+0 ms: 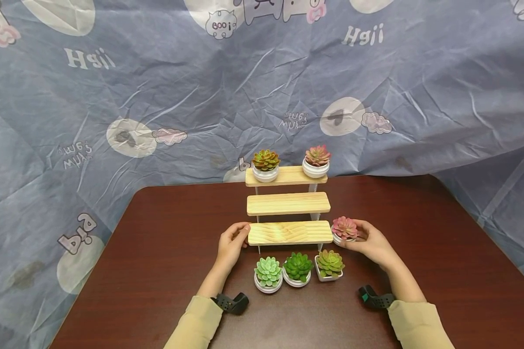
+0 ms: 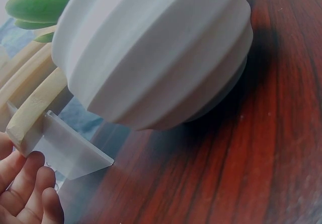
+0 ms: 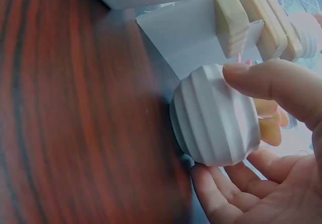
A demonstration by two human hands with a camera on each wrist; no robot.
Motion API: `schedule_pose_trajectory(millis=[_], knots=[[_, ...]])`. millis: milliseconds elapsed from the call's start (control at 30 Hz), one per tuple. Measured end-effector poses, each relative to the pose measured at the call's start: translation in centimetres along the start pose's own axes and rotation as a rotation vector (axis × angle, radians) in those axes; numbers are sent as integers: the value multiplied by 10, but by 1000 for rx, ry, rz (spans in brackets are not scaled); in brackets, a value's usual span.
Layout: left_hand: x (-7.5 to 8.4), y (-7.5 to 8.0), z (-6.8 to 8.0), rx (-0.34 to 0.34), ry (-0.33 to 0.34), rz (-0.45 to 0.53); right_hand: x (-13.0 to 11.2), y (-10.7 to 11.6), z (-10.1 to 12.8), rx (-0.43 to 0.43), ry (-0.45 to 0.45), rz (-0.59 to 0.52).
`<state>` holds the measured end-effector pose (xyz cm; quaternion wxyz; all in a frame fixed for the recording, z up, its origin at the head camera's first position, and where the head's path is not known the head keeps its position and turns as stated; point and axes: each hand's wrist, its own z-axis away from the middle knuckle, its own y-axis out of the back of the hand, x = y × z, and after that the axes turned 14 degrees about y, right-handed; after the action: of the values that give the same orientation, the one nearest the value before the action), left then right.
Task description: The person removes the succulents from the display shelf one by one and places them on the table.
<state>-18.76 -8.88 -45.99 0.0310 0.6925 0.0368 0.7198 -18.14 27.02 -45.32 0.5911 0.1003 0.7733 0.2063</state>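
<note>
A three-step wooden display stand (image 1: 290,233) with clear side supports (image 2: 70,148) stands at the middle of the table. My left hand (image 1: 231,243) pinches the left end of its lowest step, thumb and fingertips at the wood's corner. Just off that step's right end, my right hand (image 1: 372,243) holds a pink succulent (image 1: 344,227) in a ribbed white pot (image 3: 216,118). The thumb lies on one side of this pot, the fingers around the other, with the pot close over the tabletop.
In front of the stand sit a pale green succulent (image 1: 268,271), a dark green one (image 1: 298,266) and a yellow-green one (image 1: 330,263) in a square pot. A brownish-green succulent (image 1: 266,160) and a pink-tipped one (image 1: 317,156) occupy the top step. A patterned blue cloth (image 1: 201,97) hangs behind the table (image 1: 170,228).
</note>
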Motion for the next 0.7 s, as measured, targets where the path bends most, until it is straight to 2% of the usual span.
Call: schedule_pose_trajectory(millis=[500,700], knots=[[-2,1,-1,0,-3,7,-9,5,0,-7,33,-27],[-2,0,0,-4,0,17,-18,6,-1,61,40,-50]])
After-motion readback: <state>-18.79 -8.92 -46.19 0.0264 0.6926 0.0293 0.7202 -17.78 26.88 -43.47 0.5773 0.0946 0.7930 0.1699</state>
